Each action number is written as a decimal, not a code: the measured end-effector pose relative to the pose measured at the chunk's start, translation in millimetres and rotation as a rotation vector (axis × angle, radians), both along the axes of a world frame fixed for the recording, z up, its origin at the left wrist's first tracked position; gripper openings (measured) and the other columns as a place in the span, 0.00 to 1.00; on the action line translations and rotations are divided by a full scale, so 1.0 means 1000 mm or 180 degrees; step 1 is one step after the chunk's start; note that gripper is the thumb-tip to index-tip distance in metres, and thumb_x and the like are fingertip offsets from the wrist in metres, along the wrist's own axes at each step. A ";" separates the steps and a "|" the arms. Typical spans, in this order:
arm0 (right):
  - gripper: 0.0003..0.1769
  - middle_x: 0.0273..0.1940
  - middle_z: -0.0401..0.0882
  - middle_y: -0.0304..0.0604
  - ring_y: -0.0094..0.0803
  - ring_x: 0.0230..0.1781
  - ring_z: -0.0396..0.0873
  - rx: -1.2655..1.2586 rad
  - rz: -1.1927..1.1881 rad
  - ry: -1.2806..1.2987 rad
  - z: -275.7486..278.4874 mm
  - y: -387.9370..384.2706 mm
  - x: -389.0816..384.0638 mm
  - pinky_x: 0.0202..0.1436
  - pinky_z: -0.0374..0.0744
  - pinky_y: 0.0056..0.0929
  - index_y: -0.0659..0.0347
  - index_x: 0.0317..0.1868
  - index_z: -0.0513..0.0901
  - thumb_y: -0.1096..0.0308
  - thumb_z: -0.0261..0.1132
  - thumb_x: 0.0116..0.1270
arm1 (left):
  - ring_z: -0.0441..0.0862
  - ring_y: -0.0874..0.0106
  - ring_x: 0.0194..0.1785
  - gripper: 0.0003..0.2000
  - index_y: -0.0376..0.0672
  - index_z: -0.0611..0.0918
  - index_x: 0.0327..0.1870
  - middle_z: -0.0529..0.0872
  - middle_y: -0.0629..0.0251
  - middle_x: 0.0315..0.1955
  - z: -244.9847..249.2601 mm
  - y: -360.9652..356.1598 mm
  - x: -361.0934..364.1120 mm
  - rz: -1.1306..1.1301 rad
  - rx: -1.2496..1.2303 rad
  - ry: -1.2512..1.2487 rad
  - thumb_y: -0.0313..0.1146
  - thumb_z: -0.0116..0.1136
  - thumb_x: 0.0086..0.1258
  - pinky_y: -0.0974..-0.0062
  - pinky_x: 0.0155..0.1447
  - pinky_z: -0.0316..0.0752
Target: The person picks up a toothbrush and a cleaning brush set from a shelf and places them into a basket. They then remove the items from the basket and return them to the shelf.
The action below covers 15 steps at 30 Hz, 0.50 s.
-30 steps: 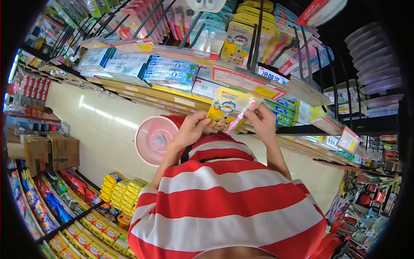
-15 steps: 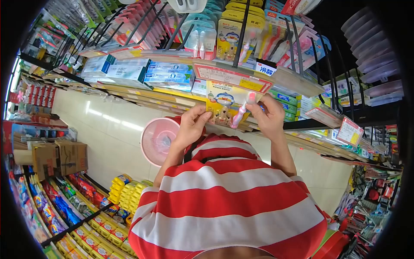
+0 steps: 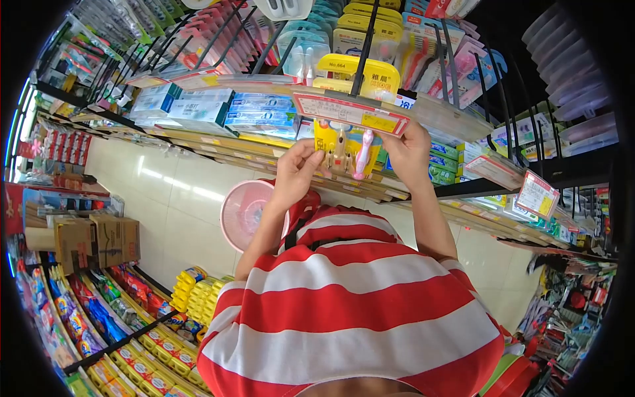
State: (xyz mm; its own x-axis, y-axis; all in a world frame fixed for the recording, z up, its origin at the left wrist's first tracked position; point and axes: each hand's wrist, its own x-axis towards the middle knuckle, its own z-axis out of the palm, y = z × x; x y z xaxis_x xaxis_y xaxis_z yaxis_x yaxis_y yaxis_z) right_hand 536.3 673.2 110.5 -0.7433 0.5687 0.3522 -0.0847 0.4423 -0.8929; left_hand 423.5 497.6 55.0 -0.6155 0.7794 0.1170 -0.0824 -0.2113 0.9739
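Both of my hands are at a yellow toothbrush pack point(image 3: 347, 157), a blister card with a pink-and-white children's brush and a small brown toy figure. My left hand point(image 3: 297, 171) pinches the card's lower left edge between thumb and fingers. On the right edge, my right hand point(image 3: 407, 157) grips with its fingertips partly hidden behind the price tag point(image 3: 350, 114). That tag covers the middle of the pack. Above it shows a yellow card top point(image 3: 360, 71) marked No.664, right at a black display hook point(image 3: 366, 49).
More hanging toothbrush packs point(image 3: 307, 49) line the hooks. Toothpaste boxes point(image 3: 261, 114) sit on the shelf below. A pink basket point(image 3: 246, 213) is beside my left forearm. Cardboard boxes point(image 3: 114, 239) and yellow packs point(image 3: 206, 291) stand behind on the left.
The toothbrush pack has moved up behind the price tag, so less of it shows below. My right hand has risen with it, and the No.664 card top now shows above the tag.
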 end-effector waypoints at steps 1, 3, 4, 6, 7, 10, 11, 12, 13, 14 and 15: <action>0.09 0.26 0.77 0.41 0.23 0.24 0.73 0.0072 -0.0057 -0.0209 0.000 0.004 -0.003 0.29 0.71 0.22 0.68 0.36 0.78 0.69 0.62 0.62 | 0.80 0.77 0.35 0.10 0.32 0.73 0.49 0.82 0.60 0.40 -0.002 0.005 -0.003 0.0039 0.0019 0.0011 0.24 0.46 0.70 0.80 0.40 0.78; 0.09 0.25 0.75 0.42 0.22 0.25 0.72 0.0206 -0.0122 0.0284 -0.012 0.012 -0.014 0.30 0.71 0.23 0.67 0.35 0.78 0.68 0.62 0.63 | 0.80 0.77 0.37 0.09 0.32 0.73 0.48 0.81 0.61 0.40 -0.010 0.017 -0.012 0.0112 0.0063 0.0038 0.24 0.46 0.70 0.79 0.41 0.78; 0.09 0.25 0.75 0.42 0.22 0.26 0.71 0.0276 -0.0151 0.0528 -0.020 0.017 -0.021 0.30 0.70 0.24 0.66 0.35 0.78 0.67 0.62 0.63 | 0.79 0.77 0.38 0.09 0.32 0.73 0.48 0.81 0.61 0.40 -0.016 0.024 -0.017 0.0161 0.0124 0.0059 0.24 0.47 0.70 0.79 0.42 0.78; 0.10 0.26 0.74 0.41 0.21 0.28 0.71 0.0271 -0.0112 0.0560 -0.037 0.034 -0.033 0.32 0.70 0.23 0.66 0.36 0.78 0.66 0.62 0.62 | 0.79 0.78 0.41 0.09 0.32 0.73 0.47 0.81 0.62 0.41 -0.028 0.037 -0.027 0.0259 0.0248 0.0102 0.24 0.47 0.70 0.79 0.44 0.77; 0.10 0.26 0.74 0.40 0.21 0.28 0.70 0.0265 -0.0093 0.0573 -0.039 0.039 -0.037 0.32 0.70 0.23 0.66 0.36 0.78 0.66 0.62 0.62 | 0.78 0.78 0.42 0.09 0.32 0.73 0.47 0.81 0.62 0.41 -0.029 0.042 -0.030 0.0347 0.0206 0.0128 0.24 0.47 0.70 0.78 0.45 0.77; 0.12 0.28 0.76 0.37 0.20 0.30 0.71 -0.0290 -0.0079 0.0289 -0.028 0.051 -0.047 0.35 0.70 0.21 0.66 0.37 0.78 0.64 0.63 0.62 | 0.78 0.78 0.43 0.08 0.32 0.73 0.47 0.81 0.63 0.41 -0.026 0.057 -0.035 0.0554 0.0088 0.0139 0.24 0.48 0.69 0.78 0.46 0.76; 0.12 0.28 0.77 0.37 0.21 0.30 0.71 -0.0402 -0.0037 0.0384 -0.022 0.051 -0.048 0.35 0.70 0.20 0.66 0.38 0.79 0.64 0.63 0.62 | 0.78 0.77 0.42 0.09 0.32 0.73 0.47 0.81 0.63 0.41 -0.024 0.061 -0.035 0.0590 0.0054 0.0097 0.23 0.48 0.69 0.78 0.46 0.76; 0.12 0.29 0.77 0.37 0.21 0.30 0.71 -0.0513 0.0006 0.0480 -0.016 0.050 -0.050 0.35 0.70 0.20 0.66 0.38 0.79 0.64 0.63 0.62 | 0.78 0.77 0.42 0.09 0.32 0.73 0.47 0.81 0.63 0.41 -0.021 0.065 -0.035 0.0627 0.0020 0.0055 0.23 0.49 0.68 0.78 0.46 0.75; 0.13 0.29 0.78 0.37 0.21 0.30 0.72 -0.0623 0.0051 0.0575 -0.012 0.051 -0.053 0.36 0.70 0.19 0.67 0.38 0.79 0.64 0.63 0.62 | 0.78 0.77 0.42 0.09 0.32 0.73 0.47 0.81 0.63 0.41 -0.025 0.069 -0.039 0.0571 -0.0001 0.0096 0.23 0.49 0.67 0.78 0.46 0.75; 0.13 0.29 0.78 0.37 0.20 0.31 0.72 -0.0610 -0.0025 0.0528 -0.013 0.054 -0.056 0.36 0.71 0.19 0.67 0.39 0.79 0.64 0.63 0.62 | 0.78 0.76 0.42 0.10 0.32 0.73 0.47 0.81 0.62 0.41 -0.034 0.073 -0.043 0.0519 -0.0024 0.0135 0.23 0.50 0.66 0.78 0.46 0.74; 0.12 0.30 0.78 0.38 0.20 0.31 0.72 -0.0597 -0.0099 0.0481 -0.014 0.059 -0.059 0.36 0.71 0.19 0.67 0.39 0.79 0.65 0.63 0.61 | 0.78 0.76 0.42 0.11 0.32 0.74 0.47 0.81 0.62 0.40 -0.037 0.077 -0.046 0.0467 -0.0045 0.0175 0.23 0.51 0.65 0.78 0.46 0.73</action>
State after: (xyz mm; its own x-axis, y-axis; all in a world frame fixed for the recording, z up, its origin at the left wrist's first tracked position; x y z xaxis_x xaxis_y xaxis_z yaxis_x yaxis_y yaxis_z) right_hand 476.9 732.3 96.2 -0.6712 0.6564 0.3443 -0.2126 0.2746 -0.9378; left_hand 377.9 574.5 18.3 -0.7159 0.6833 0.1432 0.0018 -0.2033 0.9791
